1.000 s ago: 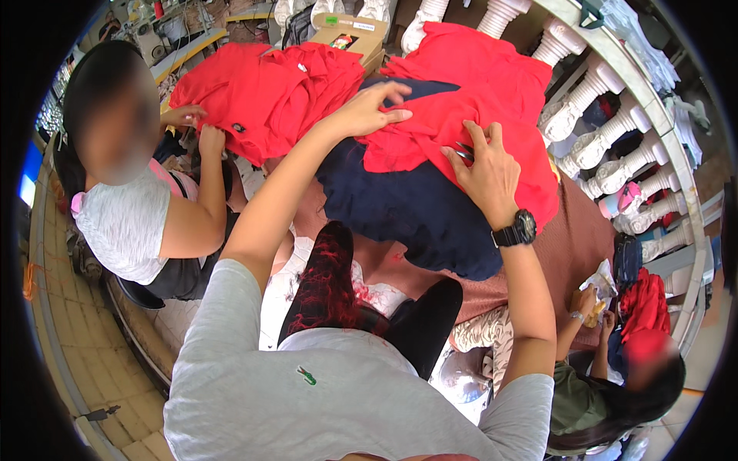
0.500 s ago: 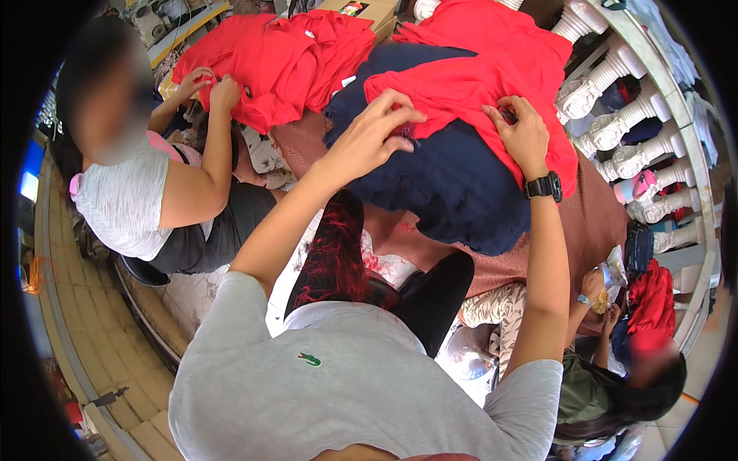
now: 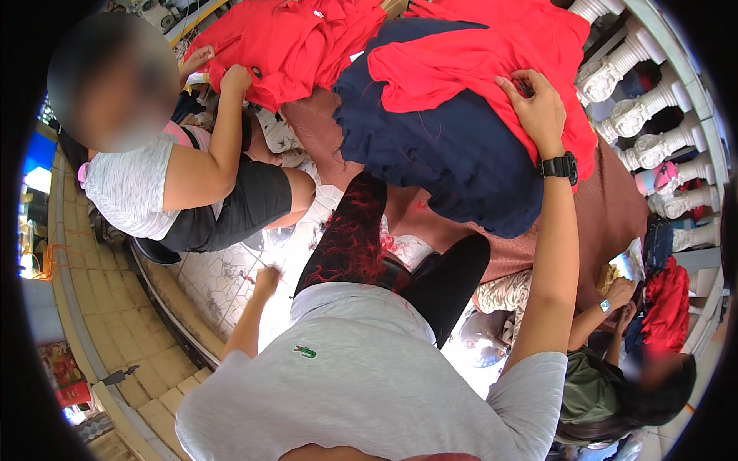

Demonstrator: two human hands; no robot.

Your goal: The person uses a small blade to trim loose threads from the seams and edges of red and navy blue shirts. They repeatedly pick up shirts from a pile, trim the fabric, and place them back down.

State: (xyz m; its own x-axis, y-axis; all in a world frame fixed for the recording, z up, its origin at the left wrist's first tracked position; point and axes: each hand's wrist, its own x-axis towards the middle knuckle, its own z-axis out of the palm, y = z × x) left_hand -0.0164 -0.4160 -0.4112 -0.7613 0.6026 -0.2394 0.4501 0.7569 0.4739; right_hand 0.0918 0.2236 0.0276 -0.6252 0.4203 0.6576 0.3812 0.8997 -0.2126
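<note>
A red garment (image 3: 453, 65) lies bunched over a dark navy cloth (image 3: 446, 161) in front of me. My right hand (image 3: 538, 107), with a black watch at its wrist, is closed on the red garment, its thumb and fingers curled at the fabric. Something dark shows in the gap between those fingers, too small to make out. Down at my left side, away from the cloth, my left hand (image 3: 266, 283) looks like a small fist. Whatever it may hold is hidden. Loose red threads (image 3: 350, 238) cling to my dark trouser leg.
On my left a seated person (image 3: 192, 169) handles a red garment pile (image 3: 284, 50). Another person (image 3: 592, 384) sits at the lower right. White balusters (image 3: 638, 115) line the right side. A brown cover (image 3: 600, 207) hangs under the cloths.
My left hand has left the red garment and dropped down to my left side. My right hand stays at the garment. The whole view has shifted slightly.
</note>
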